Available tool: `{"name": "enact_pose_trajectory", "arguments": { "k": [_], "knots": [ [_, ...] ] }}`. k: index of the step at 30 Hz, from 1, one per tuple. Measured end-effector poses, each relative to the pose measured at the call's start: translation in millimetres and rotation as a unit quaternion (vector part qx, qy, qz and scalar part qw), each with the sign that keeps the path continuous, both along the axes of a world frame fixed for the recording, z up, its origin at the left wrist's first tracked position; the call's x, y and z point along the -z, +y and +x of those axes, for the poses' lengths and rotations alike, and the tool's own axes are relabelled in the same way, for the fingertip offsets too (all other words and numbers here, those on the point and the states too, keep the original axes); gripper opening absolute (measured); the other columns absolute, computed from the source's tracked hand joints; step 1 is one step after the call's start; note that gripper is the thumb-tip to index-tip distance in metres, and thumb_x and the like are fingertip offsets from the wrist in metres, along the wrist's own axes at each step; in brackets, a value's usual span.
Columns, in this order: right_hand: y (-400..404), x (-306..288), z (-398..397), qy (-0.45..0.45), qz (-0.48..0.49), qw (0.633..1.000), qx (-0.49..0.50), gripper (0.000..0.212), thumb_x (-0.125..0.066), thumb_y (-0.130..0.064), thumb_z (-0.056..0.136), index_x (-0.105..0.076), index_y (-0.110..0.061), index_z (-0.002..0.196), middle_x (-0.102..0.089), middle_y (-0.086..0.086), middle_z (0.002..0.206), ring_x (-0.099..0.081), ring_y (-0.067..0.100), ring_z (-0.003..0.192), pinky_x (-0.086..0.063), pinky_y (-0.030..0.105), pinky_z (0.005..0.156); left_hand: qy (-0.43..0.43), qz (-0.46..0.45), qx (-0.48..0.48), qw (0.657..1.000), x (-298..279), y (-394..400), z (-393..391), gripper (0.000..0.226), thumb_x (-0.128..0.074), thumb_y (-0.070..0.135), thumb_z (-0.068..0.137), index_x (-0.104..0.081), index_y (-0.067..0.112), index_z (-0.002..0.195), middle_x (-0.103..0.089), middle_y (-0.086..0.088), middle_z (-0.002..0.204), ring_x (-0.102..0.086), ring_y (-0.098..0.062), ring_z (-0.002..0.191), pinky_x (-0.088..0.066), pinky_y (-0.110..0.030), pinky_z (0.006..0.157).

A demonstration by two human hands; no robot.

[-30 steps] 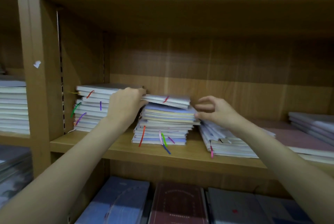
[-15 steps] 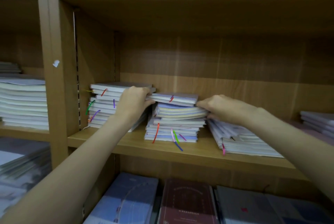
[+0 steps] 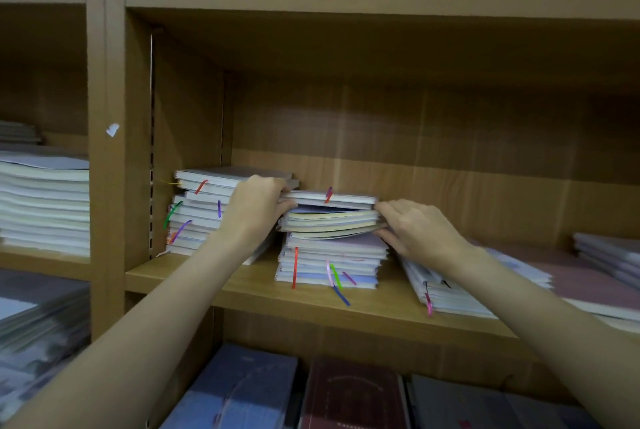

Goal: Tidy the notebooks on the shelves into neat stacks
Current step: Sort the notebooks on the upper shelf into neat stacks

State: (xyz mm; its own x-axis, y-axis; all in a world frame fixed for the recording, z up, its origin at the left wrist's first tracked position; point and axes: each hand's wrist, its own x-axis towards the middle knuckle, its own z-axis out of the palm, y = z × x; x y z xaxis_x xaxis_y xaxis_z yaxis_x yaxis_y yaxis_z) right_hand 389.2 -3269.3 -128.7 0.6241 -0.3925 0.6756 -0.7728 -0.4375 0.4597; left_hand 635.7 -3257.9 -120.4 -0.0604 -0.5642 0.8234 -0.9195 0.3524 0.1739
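Note:
On the wooden shelf [image 3: 242, 285] stands a middle stack of notebooks [image 3: 330, 259] with coloured ribbon markers hanging from it. Its upper batch of notebooks [image 3: 329, 215] is lifted a little and tilted off the lower part. My left hand [image 3: 254, 209] grips the left end of that upper batch, and my right hand [image 3: 414, 229] grips its right end with fingers curled under it. A taller notebook stack [image 3: 199, 212] stands to the left, partly hidden by my left hand. A slanted pile of notebooks [image 3: 446, 290] lies to the right under my right forearm.
The shelf upright [image 3: 107, 151] borders the bay on the left, with a stack of pale notebooks [image 3: 45, 207] beyond it. More notebooks [image 3: 609, 255] lie at the far right. Larger books [image 3: 349, 394] fill the shelf below. The board above [image 3: 346, 4] limits headroom.
My right hand came in from the right and took hold of the right end of the middle stack's upper notebooks. The upper batch now sits raised and bowed between both hands.

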Motion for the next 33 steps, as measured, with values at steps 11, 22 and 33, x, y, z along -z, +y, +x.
{"name": "enact_pose_trajectory", "arguments": {
  "k": [11,22,33],
  "knots": [
    [60.3,-10.1,-34.5,0.072,0.050,0.996,-0.008,0.039,-0.064,-0.033,0.074,-0.059,-0.011,0.107,-0.064,0.006,0.102,-0.064,0.025,0.092,-0.056,0.039,0.058,-0.023,-0.013,-0.011,1.000,-0.8,-0.4,-4.1,0.029,-0.065,0.031,0.085,-0.069,0.005,0.098,-0.070,-0.014,0.092,-0.062,-0.031,0.089,-0.041,-0.032,0.069],
    [52.5,10.0,23.8,0.019,-0.084,0.992,0.092,0.041,-0.081,-0.006,0.037,-0.060,-0.013,0.071,-0.058,0.001,0.059,-0.059,0.023,0.049,-0.034,0.021,0.038,0.079,0.041,0.083,0.993,43.9,41.4,-9.1,0.040,-0.053,0.008,0.091,-0.052,0.011,0.131,-0.064,-0.010,0.118,-0.060,-0.024,0.106,-0.040,-0.021,0.083],
    [128.0,-53.4,-27.6,-0.072,-0.074,0.993,0.055,0.033,-0.068,-0.022,0.082,-0.055,-0.011,0.110,-0.061,0.006,0.100,-0.056,0.030,0.089,-0.040,0.037,0.070,0.054,0.077,0.120,0.988,47.5,57.1,-27.7,0.100,-0.071,0.030,0.080,0.001,0.024,0.149,-0.044,-0.009,0.142,-0.047,-0.023,0.126,-0.041,-0.035,0.101]
  ]
}}
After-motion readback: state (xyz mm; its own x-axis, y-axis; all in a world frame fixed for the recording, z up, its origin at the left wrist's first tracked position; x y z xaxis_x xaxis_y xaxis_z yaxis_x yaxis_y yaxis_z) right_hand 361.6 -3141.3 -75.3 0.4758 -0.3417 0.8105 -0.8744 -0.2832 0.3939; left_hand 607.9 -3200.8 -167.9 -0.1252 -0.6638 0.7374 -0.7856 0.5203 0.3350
